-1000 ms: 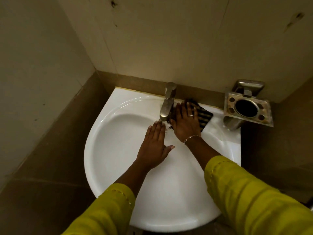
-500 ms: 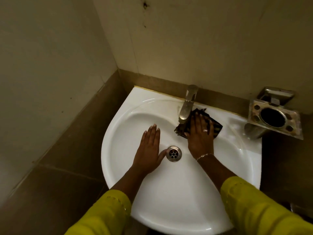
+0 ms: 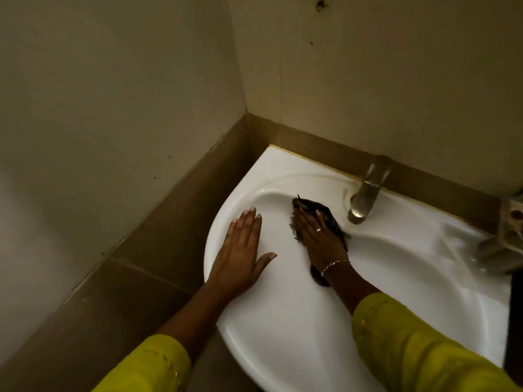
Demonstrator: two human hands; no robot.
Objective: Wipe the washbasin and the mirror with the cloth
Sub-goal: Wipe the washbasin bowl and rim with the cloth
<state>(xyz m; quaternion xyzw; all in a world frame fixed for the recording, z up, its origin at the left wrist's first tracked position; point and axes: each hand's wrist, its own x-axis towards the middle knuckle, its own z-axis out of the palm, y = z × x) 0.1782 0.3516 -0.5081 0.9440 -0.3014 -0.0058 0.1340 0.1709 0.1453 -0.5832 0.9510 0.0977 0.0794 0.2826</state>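
A white corner washbasin (image 3: pixel 283 329) fills the lower right of the head view. My right hand (image 3: pixel 319 239) lies flat with straight fingers on a dark cloth (image 3: pixel 304 206), pressing it against the bowl's back slope, left of the tap. My left hand (image 3: pixel 240 250) rests flat with straight fingers on the basin's left rim and holds nothing. My right wrist hides most of the drain (image 3: pixel 318 277). No mirror is in view.
A metal tap (image 3: pixel 366 190) stands at the basin's back edge. A metal holder (image 3: pixel 509 230) juts from the wall at the far right. Tiled walls meet in a corner behind the basin's left end.
My right hand has slid the cloth from beside the tap's right to its left inside the bowl. My left hand has shifted from near the drain out to the left rim. The view swung left.
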